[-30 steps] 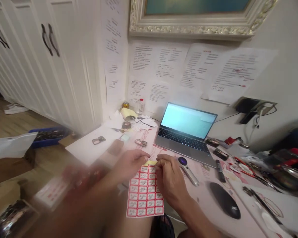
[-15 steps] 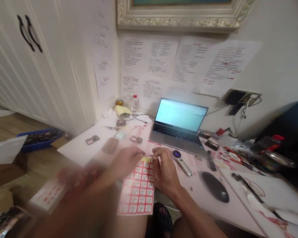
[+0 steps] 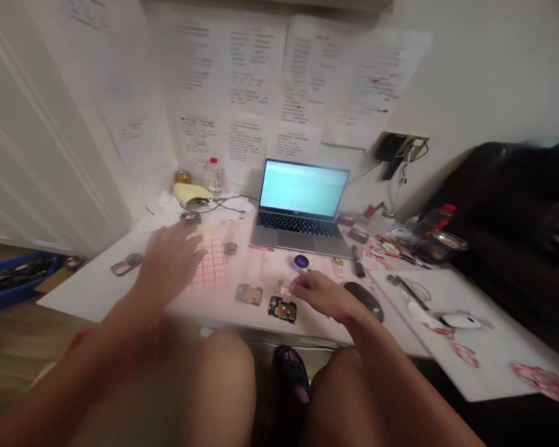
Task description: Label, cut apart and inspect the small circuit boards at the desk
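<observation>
We saw our hands apart over the white desk (image 3: 77, 297): left hand (image 3: 170, 264) beside the red-gridded label sheet (image 3: 209, 266), right hand (image 3: 319, 295) near a phone circuit board (image 3: 282, 309), laptop (image 3: 300, 205) beyond, against the wall (image 3: 475, 81).

We face a white wall (image 3: 451, 81) papered with printed sheets (image 3: 242, 74), with a wall socket panel (image 3: 400, 146) to their right. White paneled cabinet doors (image 3: 41, 136) stand on our left above a wooden floor (image 3: 23, 354), and dark upholstered furniture (image 3: 498, 198) bulks on our right.
</observation>
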Demonstrator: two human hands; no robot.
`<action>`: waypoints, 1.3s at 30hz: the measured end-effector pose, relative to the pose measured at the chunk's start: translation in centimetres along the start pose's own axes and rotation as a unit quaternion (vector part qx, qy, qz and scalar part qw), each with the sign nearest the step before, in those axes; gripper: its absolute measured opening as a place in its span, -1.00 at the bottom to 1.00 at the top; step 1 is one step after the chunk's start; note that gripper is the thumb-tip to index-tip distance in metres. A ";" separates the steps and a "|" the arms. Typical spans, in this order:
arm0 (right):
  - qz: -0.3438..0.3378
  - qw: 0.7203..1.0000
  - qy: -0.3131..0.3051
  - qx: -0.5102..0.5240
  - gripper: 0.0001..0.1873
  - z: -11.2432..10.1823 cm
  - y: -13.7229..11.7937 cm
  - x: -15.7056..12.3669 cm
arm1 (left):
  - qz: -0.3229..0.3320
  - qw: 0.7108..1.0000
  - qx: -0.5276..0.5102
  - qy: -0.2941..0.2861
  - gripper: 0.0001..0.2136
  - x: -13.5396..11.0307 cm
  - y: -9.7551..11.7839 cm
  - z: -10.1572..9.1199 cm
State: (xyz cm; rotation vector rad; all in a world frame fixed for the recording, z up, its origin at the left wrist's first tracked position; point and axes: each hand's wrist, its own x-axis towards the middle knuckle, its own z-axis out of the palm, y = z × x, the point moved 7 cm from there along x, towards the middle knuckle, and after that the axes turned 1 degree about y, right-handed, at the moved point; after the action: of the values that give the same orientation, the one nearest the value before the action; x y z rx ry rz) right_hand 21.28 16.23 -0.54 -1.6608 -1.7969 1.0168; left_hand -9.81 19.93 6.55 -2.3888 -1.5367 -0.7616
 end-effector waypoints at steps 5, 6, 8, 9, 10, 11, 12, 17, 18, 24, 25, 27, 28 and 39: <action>0.020 0.999 -0.033 -0.029 -0.69 2.3 0.8 -0.9 | 0.139 0.962 -0.193 -0.132 -0.76 -4.1 9.2 4.3; 0.021 0.999 -0.036 -0.032 -0.70 2.8 1.0 -1.1 | 0.153 0.950 -0.213 -0.168 -0.78 -4.8 10.6 5.2; 0.022 0.998 -0.035 -0.037 -0.72 3.3 1.2 -1.4 | 0.165 0.933 -0.231 -0.219 -0.80 -5.6 12.4 6.5; 0.022 0.999 -0.031 -0.039 -0.73 3.5 1.3 -1.5 | 0.167 0.929 -0.236 -0.233 -0.81 -5.7 12.8 6.9; 0.020 0.999 -0.024 -0.041 -0.73 3.5 1.4 -1.7 | 0.171 0.925 -0.239 -0.242 -0.80 -5.7 13.1 7.1; 0.018 0.999 -0.016 -0.043 -0.73 3.5 1.4 -1.7 | 0.175 0.921 -0.244 -0.249 -0.80 -5.6 13.3 7.2; 0.015 0.999 -0.008 -0.045 -0.72 3.4 1.4 -1.8 | 0.179 0.918 -0.247 -0.254 -0.80 -5.5 13.5 7.2; 0.002 0.998 0.011 -0.065 -0.65 3.3 1.5 -1.7 | 0.195 0.906 -0.247 -0.283 -0.89 -5.1 14.3 7.0; -0.001 0.997 0.015 -0.071 -0.65 3.3 1.5 -1.6 | 0.194 0.905 -0.250 -0.286 -0.90 -5.1 14.4 6.9; -0.018 0.993 0.038 -0.111 -0.71 3.7 1.6 -1.4 | 0.178 0.904 -0.257 -0.291 -0.87 -5.3 14.3 7.3; -0.020 0.992 0.040 -0.117 -0.73 3.8 1.6 -1.4 | 0.173 0.905 -0.256 -0.292 -0.85 -5.4 14.2 7.5; -0.021 0.991 0.045 -0.128 -0.75 3.9 1.5 -1.4 | 0.168 0.907 -0.252 -0.292 -0.82 -5.4 14.1 7.6; -0.020 0.990 0.047 -0.134 -0.76 3.9 1.5 -1.4 | 0.170 0.908 -0.248 -0.292 -0.81 -5.5 14.1 7.7; 0.003 0.983 0.057 -0.175 -0.74 4.3 1.3 -1.9 | 0.189 0.910 -0.229 -0.289 -0.73 -5.6 14.4 7.9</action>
State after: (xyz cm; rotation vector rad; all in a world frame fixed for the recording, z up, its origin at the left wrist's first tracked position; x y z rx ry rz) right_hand 19.07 13.53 -3.93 -1.8857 -1.9773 0.6164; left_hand 3.72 12.61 -1.55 -3.3571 -1.0478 -0.3636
